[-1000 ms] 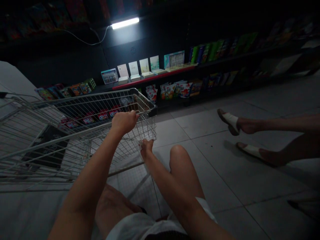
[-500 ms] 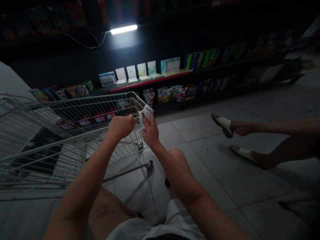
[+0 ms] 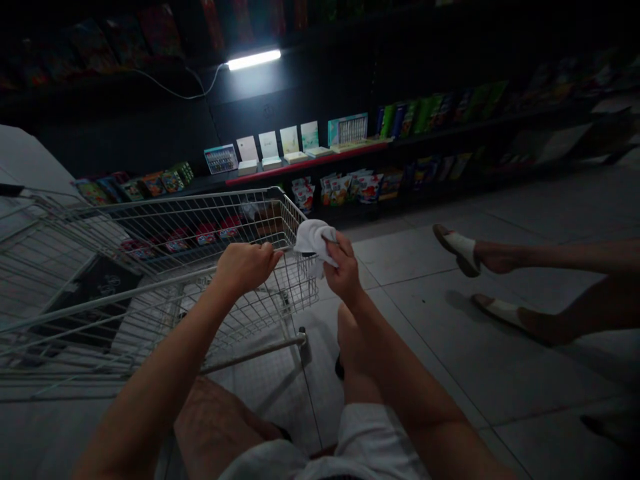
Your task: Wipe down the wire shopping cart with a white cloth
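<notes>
My left hand [image 3: 246,265] is closed around the top rim of a white wire shopping cart [image 3: 150,267], near its right front corner. My right hand [image 3: 343,267] pinches a crumpled white cloth [image 3: 311,237] and holds it against the cart's corner rim. My knees show below my arms, low over the tiled floor. A dark flat item [image 3: 87,300] lies inside the cart.
Dark shelves [image 3: 310,157] with coloured packets and boxed sets run along the back under a strip light [image 3: 254,59]. Another person's legs in white sandals [image 3: 457,247] stretch in from the right over the grey floor tiles [image 3: 450,347].
My right hand rose with the cloth from low on the cart's front mesh to the top corner, then shifted slightly right. My left hand stayed gripping the rim.
</notes>
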Available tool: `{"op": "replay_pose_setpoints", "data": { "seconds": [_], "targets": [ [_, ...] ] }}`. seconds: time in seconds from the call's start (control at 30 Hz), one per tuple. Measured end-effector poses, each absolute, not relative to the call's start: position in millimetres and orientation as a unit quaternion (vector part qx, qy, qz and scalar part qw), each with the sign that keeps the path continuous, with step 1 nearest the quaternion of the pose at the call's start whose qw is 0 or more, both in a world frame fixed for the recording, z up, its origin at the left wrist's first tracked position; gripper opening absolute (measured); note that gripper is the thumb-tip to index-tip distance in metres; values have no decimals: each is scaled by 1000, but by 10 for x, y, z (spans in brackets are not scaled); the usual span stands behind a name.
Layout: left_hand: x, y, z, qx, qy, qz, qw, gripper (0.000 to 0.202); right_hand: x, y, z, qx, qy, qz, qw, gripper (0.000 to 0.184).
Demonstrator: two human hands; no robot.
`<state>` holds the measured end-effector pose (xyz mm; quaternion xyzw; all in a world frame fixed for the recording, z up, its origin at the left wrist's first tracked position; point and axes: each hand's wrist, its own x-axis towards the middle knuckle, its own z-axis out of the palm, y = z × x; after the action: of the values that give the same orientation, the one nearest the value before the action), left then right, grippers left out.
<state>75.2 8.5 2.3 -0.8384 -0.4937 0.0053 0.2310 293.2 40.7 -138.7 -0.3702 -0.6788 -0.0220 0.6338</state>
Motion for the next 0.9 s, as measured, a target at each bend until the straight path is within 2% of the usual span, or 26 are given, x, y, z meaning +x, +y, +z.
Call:
{"op": "replay_pose_setpoints", "data": {
  "seconds": [0.13, 0.3, 0.6, 0.77, 0.9],
  "targets": [
    [673, -46, 21, -850, -473, 11, 230, 60, 3124, 616, -1221, -316, -743, 8, 590, 44],
    [523, -154, 19, -862, -452, 4, 230, 58, 3193, 869, -1211, -342, -759, 65, 550, 55],
    [76, -260, 27, -869, -446, -12, 215, 57, 2934, 161, -1201, -267, -804, 50, 529, 51],
    [10, -186, 125, -864, -483, -55, 134, 57, 3030, 101, -1048, -330, -823, 2, 463, 54],
    [334, -49, 150, -873, -462, -151, -44, 45, 3075, 59, -748, -362, -858, -25, 363, 55]
  ]
}}
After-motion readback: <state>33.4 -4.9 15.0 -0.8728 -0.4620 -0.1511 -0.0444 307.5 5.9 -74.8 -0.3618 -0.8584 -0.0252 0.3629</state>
